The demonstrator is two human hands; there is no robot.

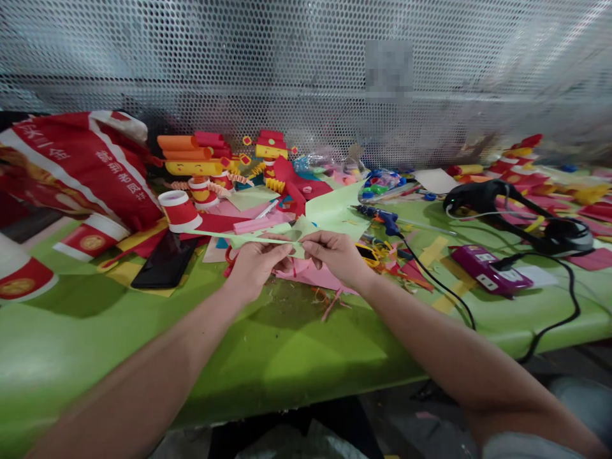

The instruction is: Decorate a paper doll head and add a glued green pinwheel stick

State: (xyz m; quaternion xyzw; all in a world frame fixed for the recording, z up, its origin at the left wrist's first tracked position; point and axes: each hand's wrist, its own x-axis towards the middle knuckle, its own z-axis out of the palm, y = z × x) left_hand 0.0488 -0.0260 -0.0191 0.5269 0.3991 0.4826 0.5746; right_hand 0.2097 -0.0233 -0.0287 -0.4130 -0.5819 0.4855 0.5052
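A thin pale green paper strip [224, 235] stretches between my hands above the green table. Its long end runs out leftward past the fingers of my left hand [261, 261], which pinch it near the middle. My right hand [335, 255] is closed on the strip's right end, thumb and fingertips pressed together. Just below and behind the hands lie pink paper [310, 274] and a large light green sheet [335, 207]. A red and white paper cup [179, 211] stands upside down by the strip's far left end.
A black phone [165, 260] lies at the left, near tipped cups and a red bag [86, 166]. To the right are a blue glue gun [382, 218], a purple power strip [490, 271] with black cables, and a black headset [516, 213]. Paper figures [194, 169] stand at the back.
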